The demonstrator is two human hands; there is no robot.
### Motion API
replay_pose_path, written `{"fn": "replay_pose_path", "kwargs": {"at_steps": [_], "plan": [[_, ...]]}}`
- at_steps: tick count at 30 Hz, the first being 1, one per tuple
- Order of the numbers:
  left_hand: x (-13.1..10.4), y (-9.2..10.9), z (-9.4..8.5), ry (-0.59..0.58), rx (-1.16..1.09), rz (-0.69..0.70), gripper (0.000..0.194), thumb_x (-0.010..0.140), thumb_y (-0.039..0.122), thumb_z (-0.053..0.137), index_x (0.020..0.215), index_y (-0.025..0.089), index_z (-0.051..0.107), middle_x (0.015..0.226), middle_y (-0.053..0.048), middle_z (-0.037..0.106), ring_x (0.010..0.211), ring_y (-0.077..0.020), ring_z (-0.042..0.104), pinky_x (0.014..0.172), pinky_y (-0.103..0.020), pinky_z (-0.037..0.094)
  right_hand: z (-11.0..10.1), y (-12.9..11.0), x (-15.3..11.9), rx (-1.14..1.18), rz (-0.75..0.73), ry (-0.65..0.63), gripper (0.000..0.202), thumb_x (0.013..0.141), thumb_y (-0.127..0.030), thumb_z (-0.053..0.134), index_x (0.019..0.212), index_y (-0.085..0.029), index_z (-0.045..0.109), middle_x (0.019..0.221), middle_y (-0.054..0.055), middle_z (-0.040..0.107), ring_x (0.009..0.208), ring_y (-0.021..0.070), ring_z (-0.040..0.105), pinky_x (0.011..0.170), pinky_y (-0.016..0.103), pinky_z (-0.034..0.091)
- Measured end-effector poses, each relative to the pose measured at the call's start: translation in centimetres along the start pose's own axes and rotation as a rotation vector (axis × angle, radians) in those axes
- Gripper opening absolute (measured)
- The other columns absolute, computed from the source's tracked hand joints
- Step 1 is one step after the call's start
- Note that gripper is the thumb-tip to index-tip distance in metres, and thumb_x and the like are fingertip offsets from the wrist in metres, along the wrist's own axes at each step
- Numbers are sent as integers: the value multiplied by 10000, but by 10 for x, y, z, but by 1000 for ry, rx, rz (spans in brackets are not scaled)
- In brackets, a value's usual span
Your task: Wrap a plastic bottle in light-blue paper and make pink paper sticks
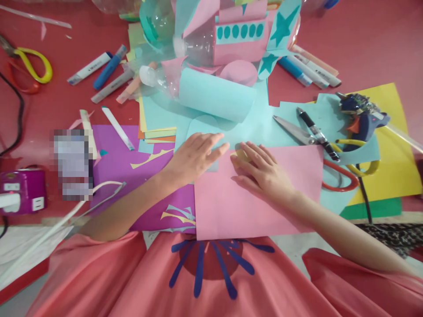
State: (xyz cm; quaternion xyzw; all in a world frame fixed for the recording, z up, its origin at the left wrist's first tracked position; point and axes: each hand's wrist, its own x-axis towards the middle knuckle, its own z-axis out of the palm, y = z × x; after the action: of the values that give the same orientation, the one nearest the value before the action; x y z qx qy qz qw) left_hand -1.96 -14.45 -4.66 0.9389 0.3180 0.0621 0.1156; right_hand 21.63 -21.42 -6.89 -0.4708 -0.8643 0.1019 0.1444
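My left hand hovers palm down over the left edge of the pink sheet, fingers stretched to the right, holding nothing. My right hand lies on the upper part of the pink sheet, its fingers over a small yellow piece that is partly hidden. Light blue paper lies beyond both hands. On it rests a bottle wrapped in light blue paper, its white cap to the left. Behind that stands a pink-wrapped bottle with teal ovals and star-marked fins.
At right are grey-bladed scissors, a black pen, a glue gun and yellow paper. Purple paper with scraps, a blurred phone, markers and yellow-handled scissors lie at left.
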Motion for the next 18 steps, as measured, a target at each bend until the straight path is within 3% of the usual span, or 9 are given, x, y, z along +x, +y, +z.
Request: {"fn": "replay_pose_path", "kwargs": {"at_steps": [3,6,9,13,18], "plan": [[-15,-2,-2,54,-37,-85,372,951,120,405,1295,146,542,1394,-157,529,1281,-271,527,1071,-446,455,0,-1,-2,-1,109,156,367,907,-345,561,1239,-189,548,1394,183,549,1341,324,485,1069,562,425],[-32,-7,-4,-6,-18,-68,400,968,269,451,1348,154,503,1463,-157,474,1357,-296,458,1111,-495,408,0,-2,-1,-4,128,246,313,894,-239,550,1199,-173,543,1400,196,538,1343,326,481,1038,560,452],[-41,-11,2,-34,4,-50,473,999,310,368,1436,131,397,1506,-159,424,1411,-282,396,1146,-484,367,0,-6,5,45,-89,150,323,913,-197,506,1231,-174,552,1375,155,582,1328,263,511,1048,469,473],[-44,-13,12,-19,-1,-66,482,1010,306,315,1453,124,371,1526,-150,397,1435,-263,357,1162,-453,351,7,-12,18,15,-363,13,390,970,-279,446,1327,-154,541,1375,112,589,1310,196,534,1071,376,469],[-52,-15,12,2,8,-164,502,998,318,347,1471,149,353,1526,-147,395,1428,-268,369,1167,-459,346,13,-15,23,16,-320,-48,444,992,-361,401,1357,-148,537,1379,99,582,1308,197,536,1091,401,452]]}}
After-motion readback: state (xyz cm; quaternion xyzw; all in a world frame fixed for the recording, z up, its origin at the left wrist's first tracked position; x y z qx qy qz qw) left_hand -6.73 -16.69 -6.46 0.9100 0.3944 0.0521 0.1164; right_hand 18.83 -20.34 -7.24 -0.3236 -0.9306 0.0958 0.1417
